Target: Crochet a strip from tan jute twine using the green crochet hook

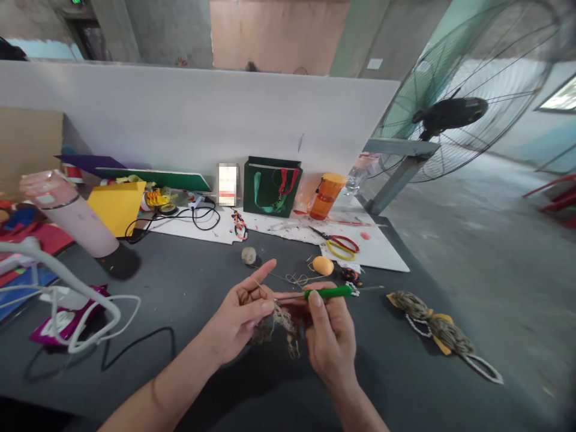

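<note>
My right hand (330, 336) is closed around a green-handled crochet hook (328, 293), with the thumb pressed on the handle. Its tip meets a small brown piece of crocheted twine (283, 321) that hangs between my hands. My left hand (243, 315) pinches that piece with thumb and fingers, the index finger stretched out with a strand of twine running over it. The strand leads away across the dark table (189, 288) toward a small ball of twine (248, 255).
A bundle of twine with yellow tags (438, 327) lies to the right. Behind are an orange egg-shaped object (323, 265), yellow-and-red scissors (339, 245), an orange container (327, 195), a green gift bag (272, 186), a yellow box (117, 205), a pink bottle (72, 213), white cables (67, 300) and a standing fan (454, 114).
</note>
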The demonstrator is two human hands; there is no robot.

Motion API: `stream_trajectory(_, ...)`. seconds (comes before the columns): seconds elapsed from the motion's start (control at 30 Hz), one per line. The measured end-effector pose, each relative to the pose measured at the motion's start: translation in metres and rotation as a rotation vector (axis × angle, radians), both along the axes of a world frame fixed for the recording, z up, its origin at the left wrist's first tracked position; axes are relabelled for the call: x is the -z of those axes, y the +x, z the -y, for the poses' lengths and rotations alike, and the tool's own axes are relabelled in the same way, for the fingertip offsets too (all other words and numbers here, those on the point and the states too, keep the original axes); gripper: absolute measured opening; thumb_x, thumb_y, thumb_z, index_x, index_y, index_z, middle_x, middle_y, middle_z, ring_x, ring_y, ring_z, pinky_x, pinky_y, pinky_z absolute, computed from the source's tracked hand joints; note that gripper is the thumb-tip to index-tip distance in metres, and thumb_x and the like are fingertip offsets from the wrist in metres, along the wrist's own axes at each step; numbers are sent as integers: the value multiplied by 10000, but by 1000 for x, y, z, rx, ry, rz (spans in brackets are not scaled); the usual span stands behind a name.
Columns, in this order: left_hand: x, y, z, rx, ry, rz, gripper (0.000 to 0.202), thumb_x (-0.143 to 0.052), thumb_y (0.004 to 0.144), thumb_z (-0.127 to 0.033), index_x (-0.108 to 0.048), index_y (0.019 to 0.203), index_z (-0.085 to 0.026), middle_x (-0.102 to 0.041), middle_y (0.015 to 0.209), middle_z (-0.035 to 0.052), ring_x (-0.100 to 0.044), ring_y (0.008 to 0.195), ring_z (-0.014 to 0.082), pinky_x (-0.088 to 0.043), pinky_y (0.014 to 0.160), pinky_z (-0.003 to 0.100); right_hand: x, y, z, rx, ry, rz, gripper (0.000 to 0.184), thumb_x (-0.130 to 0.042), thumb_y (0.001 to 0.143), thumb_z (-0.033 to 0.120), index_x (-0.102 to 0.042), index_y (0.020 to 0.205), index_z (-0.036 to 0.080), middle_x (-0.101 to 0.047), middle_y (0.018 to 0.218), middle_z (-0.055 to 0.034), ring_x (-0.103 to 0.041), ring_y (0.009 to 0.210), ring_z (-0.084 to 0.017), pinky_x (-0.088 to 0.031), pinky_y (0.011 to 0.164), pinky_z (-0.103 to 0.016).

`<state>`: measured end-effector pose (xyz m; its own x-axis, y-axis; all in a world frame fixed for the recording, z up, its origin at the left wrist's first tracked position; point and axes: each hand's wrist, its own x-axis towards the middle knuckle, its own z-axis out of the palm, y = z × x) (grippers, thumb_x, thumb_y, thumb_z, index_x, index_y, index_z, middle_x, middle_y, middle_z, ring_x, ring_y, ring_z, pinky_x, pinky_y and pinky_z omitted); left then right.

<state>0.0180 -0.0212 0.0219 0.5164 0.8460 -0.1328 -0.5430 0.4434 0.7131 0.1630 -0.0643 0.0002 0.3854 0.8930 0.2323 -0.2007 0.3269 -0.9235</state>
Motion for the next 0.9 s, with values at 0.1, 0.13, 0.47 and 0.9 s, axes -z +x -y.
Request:
stream_trajectory(0.1,1,0,1,41,0,27,629,-939,603,-231,-757,1204,-260,-607,663,-36,-485,588,50,-376,553,152,0,-6,-2,-87,-80,-199,282,-728,861,522,-645,881,253,-719,624,13,-678,497,-184,-526,428,-260)
stream_trajectory(0.13,1,0,2,50,-2,27,636,-940,600,-224,-755,1206,-270,-613,676,-34,-512,619,61,-402,586,160,0,-9,-2,-104,-82,-212,279,-753,843,509,-655,865,249,-718,625,15,-669,496,-173,-512,418,-244)
stream_trajectory(0.47,1,7,4,-124,29,-140,695,-934,614,-267,-713,1273,-274,-607,711,-38,-384,519,40,-215,415,169,-6,-7,-1,64,395,448,217,-649,907,99,-761,998,261,-806,975,-68,-752,731,-185,-618,603,-277)
stream_trajectory(0.9,2,-1,-2,9,-46,-54,558,-914,606,-216,-782,1147,-258,-534,627,-65,-236,448,-2,-151,434,170,-4,1,3,203,179,420,126,-549,1007,344,-634,976,256,-750,759,-28,-733,590,-184,-569,489,-252)
